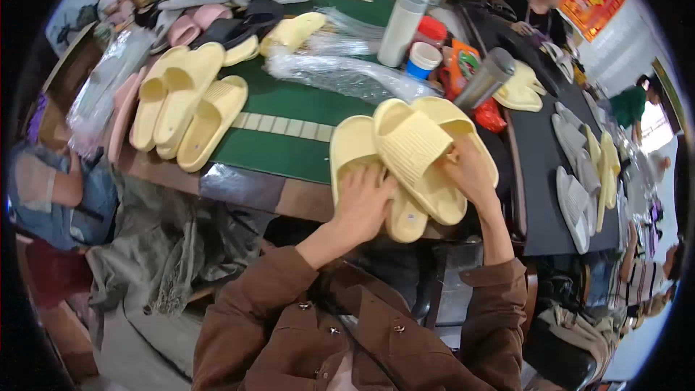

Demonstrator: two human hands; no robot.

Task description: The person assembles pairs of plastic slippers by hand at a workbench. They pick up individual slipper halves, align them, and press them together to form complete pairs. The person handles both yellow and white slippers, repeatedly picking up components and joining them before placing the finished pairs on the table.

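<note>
Three pale yellow slippers lie in front of me at the table's near edge. My left hand (pixel 365 195) is on the left slipper (pixel 352 137), its fingers curled over the footbed by the strap opening and the tips partly hidden. Overlapping the others on top is the middle slipper (pixel 411 146), tilted with its heel toward me. My right hand (pixel 467 168) reaches between it and the right slipper (pixel 483 146), fingers bent around the edge of the middle slipper's strap; their tips are partly hidden.
More yellow slippers (pixel 190 90) stand at the left on the green mat (pixel 279 159). Clear plastic bags (pixel 340 71), a tall bottle (pixel 403 25) and a steel flask (pixel 494 76) lie or stand beyond. Grey slippers (pixel 575 203) occupy the dark table at right. Other people work nearby.
</note>
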